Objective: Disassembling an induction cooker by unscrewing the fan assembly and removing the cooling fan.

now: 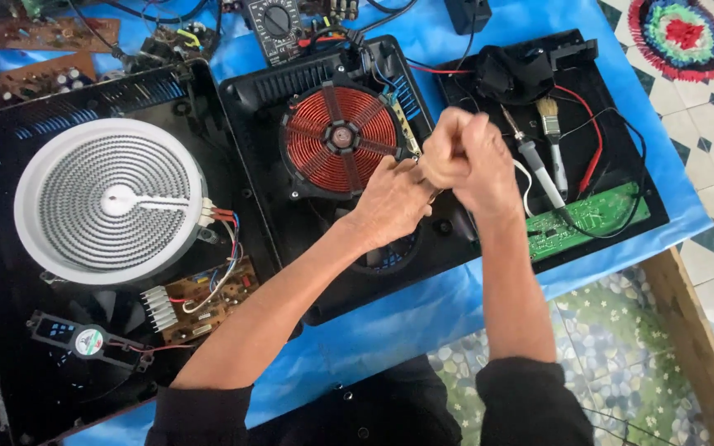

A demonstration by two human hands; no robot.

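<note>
Both hands work centre frame over the opened induction cooker (324, 107), just right of its copper coil (339, 138). Left hand (390, 202) has fingers curled at the coil's edge, prob. on a lead; can't tell what it pinches. Right hand (464, 157) is fisted tight, contents hidden. Looks like a wire/terminal step; next needs a steady pull or twist w/o stressing the coil. Soldering iron (535, 165) and brush (553, 136) lie to the right.

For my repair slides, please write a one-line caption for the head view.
Both hands, left and right, meet beside the copper coil of an opened induction cooker.
</note>
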